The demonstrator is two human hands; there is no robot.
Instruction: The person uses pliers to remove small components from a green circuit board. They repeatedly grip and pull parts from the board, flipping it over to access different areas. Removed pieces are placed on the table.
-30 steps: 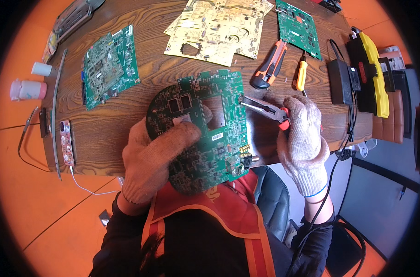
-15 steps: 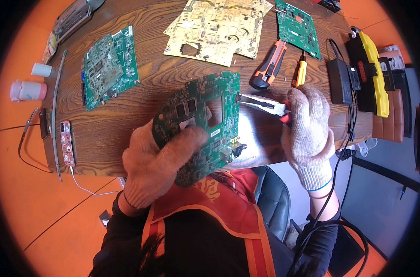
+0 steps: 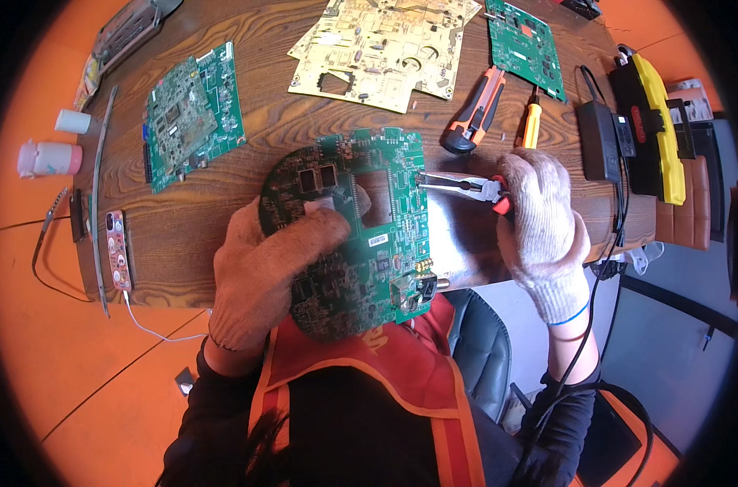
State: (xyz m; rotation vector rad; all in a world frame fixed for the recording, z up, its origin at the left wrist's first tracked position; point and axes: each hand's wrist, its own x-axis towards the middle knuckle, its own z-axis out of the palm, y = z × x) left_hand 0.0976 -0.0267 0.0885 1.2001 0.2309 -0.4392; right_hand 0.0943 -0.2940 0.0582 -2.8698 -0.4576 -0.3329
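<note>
A green circuit board (image 3: 369, 272), rounded on its left side and with a square cutout, is held up over the table's front edge. My gloved left hand (image 3: 267, 264) grips it from the left, thumb across its face and fingers behind. Red-handled pliers (image 3: 470, 188) are wrapped in the fingers of my gloved right hand (image 3: 541, 219). Their jaws look slightly parted, and the tips meet the board's right edge in this view; whether they pinch anything is too small to tell. Metal connectors (image 3: 417, 290) stick out at the board's lower right.
Beyond the board lie yellowish circuit boards (image 3: 377, 53), another green board (image 3: 527, 49), a utility knife (image 3: 476, 109) and a yellow-handled screwdriver (image 3: 532, 122). At left are stacked green boards (image 3: 194, 118) and a phone (image 3: 118, 250). A black adapter (image 3: 596, 142) with cables sits right, beside a yellow-black case (image 3: 657, 130).
The board has turned to show its face more fully, and its lower right connectors have shifted right. The plier tips have dropped slightly along its right edge. Both hands keep their hold.
</note>
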